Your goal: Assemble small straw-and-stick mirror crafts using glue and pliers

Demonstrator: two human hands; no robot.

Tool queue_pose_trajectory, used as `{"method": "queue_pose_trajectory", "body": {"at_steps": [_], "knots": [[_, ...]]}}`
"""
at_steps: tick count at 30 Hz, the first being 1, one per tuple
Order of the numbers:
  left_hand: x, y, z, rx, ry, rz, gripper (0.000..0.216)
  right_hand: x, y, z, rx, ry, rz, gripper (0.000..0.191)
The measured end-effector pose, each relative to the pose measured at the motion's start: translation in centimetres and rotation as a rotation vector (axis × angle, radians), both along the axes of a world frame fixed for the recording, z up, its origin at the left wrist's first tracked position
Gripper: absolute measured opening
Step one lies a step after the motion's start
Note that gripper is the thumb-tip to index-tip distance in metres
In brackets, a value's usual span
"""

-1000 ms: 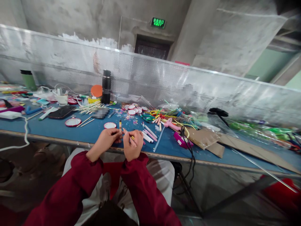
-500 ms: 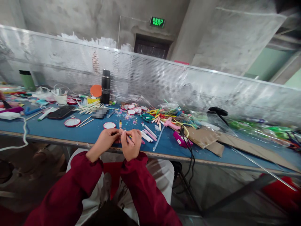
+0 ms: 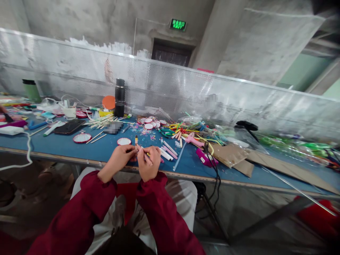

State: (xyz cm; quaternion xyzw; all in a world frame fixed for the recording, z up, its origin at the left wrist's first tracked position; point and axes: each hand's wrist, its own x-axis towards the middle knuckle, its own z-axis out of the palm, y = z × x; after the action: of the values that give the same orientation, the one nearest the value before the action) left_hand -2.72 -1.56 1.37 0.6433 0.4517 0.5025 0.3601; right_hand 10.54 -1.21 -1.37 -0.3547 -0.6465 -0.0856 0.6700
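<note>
Pinching an upright stick (image 3: 136, 141) between closed left fingers (image 3: 131, 150), left hand (image 3: 120, 158) curled tight round its lower end, dark tip poking up toward twelve o'clock. Gripping a slanted stick (image 3: 145, 154) in closed right fingers (image 3: 153, 156), right hand (image 3: 149, 164) fisted just beside the left; touching or a hair apart, cannot tell. Holding both sticks over the near edge of the blue desk (image 3: 106, 152), with red sleeves (image 3: 87, 205) running back toward six o'clock.

Lying just off the hands at eleven o'clock, a white round lid (image 3: 124, 141) with a red rim. Scattered close by at two o'clock, pink and white sticks (image 3: 168, 152). Further out the same way, a pink glue gun (image 3: 193, 140), a magenta box (image 3: 204, 158) and a black cable (image 3: 214, 170) dropping over the desk edge. Spread at three o'clock, brown cardboard (image 3: 231, 156). Resting at ten o'clock, a red-rimmed disc (image 3: 82, 138) and, behind it, a dark phone (image 3: 69, 126). Standing well back at twelve o'clock, a black bottle (image 3: 119, 97) before the perforated metal screen (image 3: 186, 92).
</note>
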Motion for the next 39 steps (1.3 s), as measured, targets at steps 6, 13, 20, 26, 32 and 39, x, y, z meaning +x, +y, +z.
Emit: {"method": "queue_pose_trajectory", "body": {"at_steps": [6, 13, 20, 26, 32, 39], "knots": [[-0.02, 0.03, 0.03, -0.011, 0.011, -0.002, 0.034, 0.03, 0.05, -0.08, -0.017, 0.027, -0.014, 0.019], [-0.06, 0.15, -0.19, -0.014, -0.005, -0.017, 0.034, 0.1, -0.09, -0.01, -0.014, 0.037, -0.028, 0.019], [-0.02, 0.08, -0.17, 0.007, 0.001, 0.0, 0.034, 0.13, -0.03, -0.02, 0.007, -0.017, 0.004, 0.02], [-0.01, 0.04, -0.17, 0.006, -0.001, 0.001, 0.035, 0.11, -0.01, -0.02, 0.009, -0.012, 0.014, 0.021], [-0.13, 0.2, -0.46, 0.009, 0.017, -0.002, 0.036, 0.07, -0.02, -0.11, 0.005, -0.003, -0.012, 0.019], [-0.17, 0.34, -0.75, 0.026, 0.015, -0.002, 0.035, 0.11, -0.06, -0.11, 0.012, 0.021, -0.007, 0.019]]}}
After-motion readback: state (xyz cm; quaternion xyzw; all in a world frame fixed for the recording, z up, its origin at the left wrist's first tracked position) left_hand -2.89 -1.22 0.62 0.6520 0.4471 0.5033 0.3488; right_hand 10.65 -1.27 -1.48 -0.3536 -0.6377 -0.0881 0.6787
